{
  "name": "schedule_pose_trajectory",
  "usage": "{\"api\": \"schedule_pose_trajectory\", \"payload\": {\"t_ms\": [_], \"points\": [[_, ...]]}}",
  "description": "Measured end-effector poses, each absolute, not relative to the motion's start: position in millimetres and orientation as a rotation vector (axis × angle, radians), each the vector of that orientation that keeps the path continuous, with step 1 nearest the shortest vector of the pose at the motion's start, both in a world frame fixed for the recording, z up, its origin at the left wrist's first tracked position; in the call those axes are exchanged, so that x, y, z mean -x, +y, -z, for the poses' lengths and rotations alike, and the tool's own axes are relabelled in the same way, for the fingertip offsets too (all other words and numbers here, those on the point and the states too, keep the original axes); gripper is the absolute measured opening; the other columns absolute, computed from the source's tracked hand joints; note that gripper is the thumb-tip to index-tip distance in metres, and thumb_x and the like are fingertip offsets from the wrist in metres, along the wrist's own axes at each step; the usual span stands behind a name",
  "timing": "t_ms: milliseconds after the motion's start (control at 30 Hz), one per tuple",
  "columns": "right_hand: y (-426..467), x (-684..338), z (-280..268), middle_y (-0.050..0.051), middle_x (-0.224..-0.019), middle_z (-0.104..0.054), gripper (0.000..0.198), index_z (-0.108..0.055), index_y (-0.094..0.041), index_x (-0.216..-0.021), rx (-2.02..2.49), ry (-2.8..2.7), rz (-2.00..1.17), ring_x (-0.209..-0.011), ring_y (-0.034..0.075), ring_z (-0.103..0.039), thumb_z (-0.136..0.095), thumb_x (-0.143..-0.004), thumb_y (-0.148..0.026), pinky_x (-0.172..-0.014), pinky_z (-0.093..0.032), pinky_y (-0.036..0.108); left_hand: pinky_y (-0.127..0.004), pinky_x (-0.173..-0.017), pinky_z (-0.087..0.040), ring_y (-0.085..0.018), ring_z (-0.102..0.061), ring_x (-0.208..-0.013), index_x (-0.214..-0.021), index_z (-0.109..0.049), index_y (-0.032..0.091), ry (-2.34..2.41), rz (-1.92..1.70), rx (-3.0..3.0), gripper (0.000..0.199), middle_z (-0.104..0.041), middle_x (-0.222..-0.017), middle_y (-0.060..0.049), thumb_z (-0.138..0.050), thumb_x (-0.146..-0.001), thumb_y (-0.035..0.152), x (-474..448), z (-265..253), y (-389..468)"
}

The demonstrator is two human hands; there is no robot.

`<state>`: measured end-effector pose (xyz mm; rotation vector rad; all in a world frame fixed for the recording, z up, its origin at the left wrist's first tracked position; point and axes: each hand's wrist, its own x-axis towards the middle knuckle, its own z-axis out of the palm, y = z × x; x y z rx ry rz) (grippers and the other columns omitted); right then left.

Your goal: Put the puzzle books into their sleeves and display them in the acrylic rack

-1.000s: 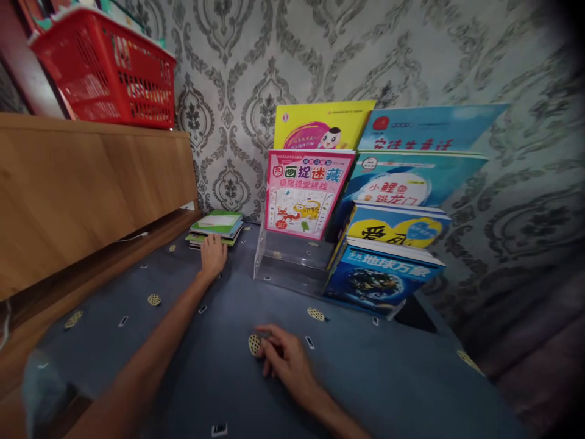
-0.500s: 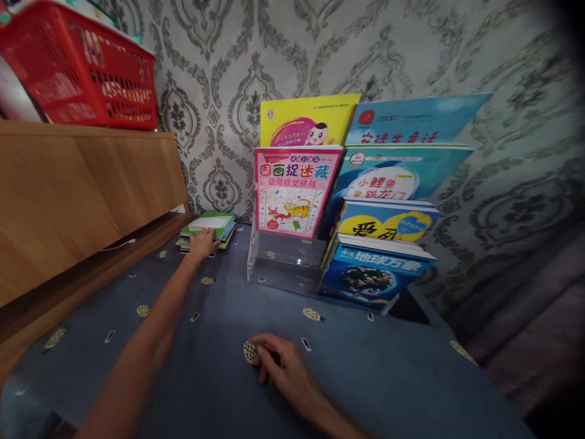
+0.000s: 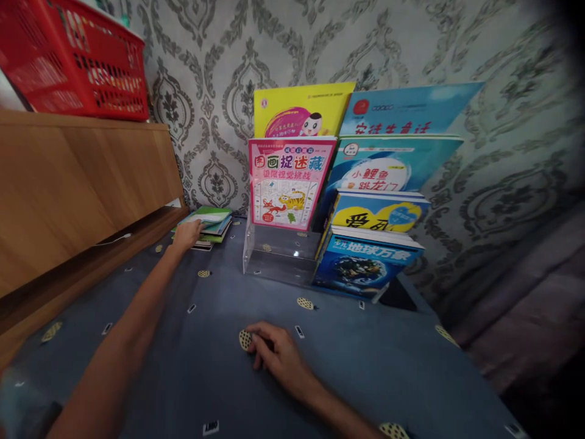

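My left hand [image 3: 188, 235] reaches to a low stack of thin books [image 3: 214, 235] at the back left. Its fingers are closed on the left edge of the top green-and-white book [image 3: 212, 214], which sits slightly askew over the others. The thumb lies on top; the fingertips underneath are hidden. My right hand [image 3: 276, 353] rests on the dark blue tablecloth, loosely curled, thumb and fingers a little apart, holding nothing. Beyond it stands a clear acrylic book rack [image 3: 281, 268]. A pink picture book [image 3: 287, 183] leans in its left side, before a yellow book [image 3: 299, 110].
The rack's right side holds several blue books, with an earth-covered book [image 3: 365, 268] in front. At the left a wooden cabinet [image 3: 86, 183] carries a red plastic basket [image 3: 100, 67]. Patterned wallpaper [image 3: 210, 122] rises behind; a curtain-like cloth [image 3: 507, 317] hangs at the right.
My left hand has shifted from the front of the stack to its left edge, and the top book's position has altered slightly. The right hand stays in place. The view has moved slightly.
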<state>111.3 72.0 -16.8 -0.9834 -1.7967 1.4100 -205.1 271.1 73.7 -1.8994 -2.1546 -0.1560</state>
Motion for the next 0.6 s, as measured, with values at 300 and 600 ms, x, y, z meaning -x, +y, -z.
{"api": "schedule_pose_trajectory", "payload": {"t_ms": [300, 600], "points": [[73, -113, 16, 0.001, -0.079, -0.069, 0.028, -0.072, -0.017, -0.104, 0.963, -1.831, -1.374, -0.056, 0.011, -0.064, -0.051, -0.093, -0.032, -0.058, -0.05, 0.024, -0.037, -0.092, -0.049, -0.031, -0.069, -0.109, -0.118, -0.065, 0.014, -2.112, 0.112, 1.964, 0.037, -0.075, -0.111, -0.018, -0.036, -0.105, 0.032, 185, -68, 201], [75, -112, 19, 0.002, -0.079, -0.071, 0.03, -0.072, -0.017, -0.104, 0.95, -1.831, -1.377, -0.055, 0.012, -0.065, -0.051, -0.092, -0.036, -0.053, -0.048, 0.024, -0.03, -0.072, -0.046, -0.026, -0.072, -0.088, -0.113, -0.066, 0.026, -1.988, 0.151, 2.38, 0.033, -0.077, -0.094, -0.008, -0.04, -0.104, 0.043, 146, -46, 104]]}}
